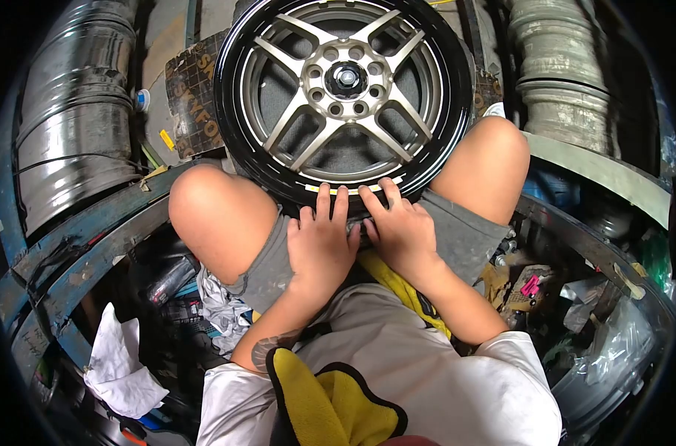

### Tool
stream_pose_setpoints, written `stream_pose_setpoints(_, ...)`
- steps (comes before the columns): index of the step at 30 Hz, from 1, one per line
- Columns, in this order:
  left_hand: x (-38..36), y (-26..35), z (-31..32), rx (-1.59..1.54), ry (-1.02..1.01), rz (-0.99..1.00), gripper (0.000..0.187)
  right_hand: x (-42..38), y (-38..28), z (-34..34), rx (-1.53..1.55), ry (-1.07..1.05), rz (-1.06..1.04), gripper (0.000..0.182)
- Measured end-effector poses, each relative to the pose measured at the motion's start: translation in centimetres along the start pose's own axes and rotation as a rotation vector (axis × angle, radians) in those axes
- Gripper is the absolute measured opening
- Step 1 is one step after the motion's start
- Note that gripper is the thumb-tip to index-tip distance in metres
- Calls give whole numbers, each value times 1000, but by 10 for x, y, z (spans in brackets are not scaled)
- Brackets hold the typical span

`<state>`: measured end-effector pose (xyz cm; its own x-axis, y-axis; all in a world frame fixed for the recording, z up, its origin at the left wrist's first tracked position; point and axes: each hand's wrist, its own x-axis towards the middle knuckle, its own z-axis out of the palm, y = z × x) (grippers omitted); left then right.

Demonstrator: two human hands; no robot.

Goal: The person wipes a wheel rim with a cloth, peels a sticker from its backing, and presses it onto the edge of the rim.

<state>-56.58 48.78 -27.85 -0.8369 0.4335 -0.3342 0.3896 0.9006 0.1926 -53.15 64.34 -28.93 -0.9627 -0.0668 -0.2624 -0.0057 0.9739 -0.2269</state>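
A car wheel rim [319, 145] with bronze-silver spokes and a glossy black outer lip lies face up between my knees. At its hub sits a dark centre cap [346, 79], ringed by bolt holes. My left hand [319, 245] has its fingers stretched onto the near edge of the lip. Beside it, my right hand [405, 230] rests there too, fingers extended and spread. Under and around the fingertips runs a thin white-and-yellow strip [356, 189] along the lip. Both thumbs point inward, close to each other.
Stacked bare metal rims stand at left [78, 111] and right [561, 82]. A yellow cloth [405, 286] crosses my lap. Blue metal framing [93, 223] borders the seat. White cloth [119, 364], clear plastic [620, 342] and scraps lie low around me.
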Motion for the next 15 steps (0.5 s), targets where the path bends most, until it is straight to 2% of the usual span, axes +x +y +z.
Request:
stream_pose_setpoints(2,0,0,-1,-5,-2,3,64,0,1,1,-23,46,-12,58)
stream_pose_setpoints(5,1,0,0,-25,-60,-12,65,1,0,-1,24,-36,14,55)
stream_pose_setpoints(15,1,0,-2,-34,-66,-6,64,0,1,-2,21,-44,15,55)
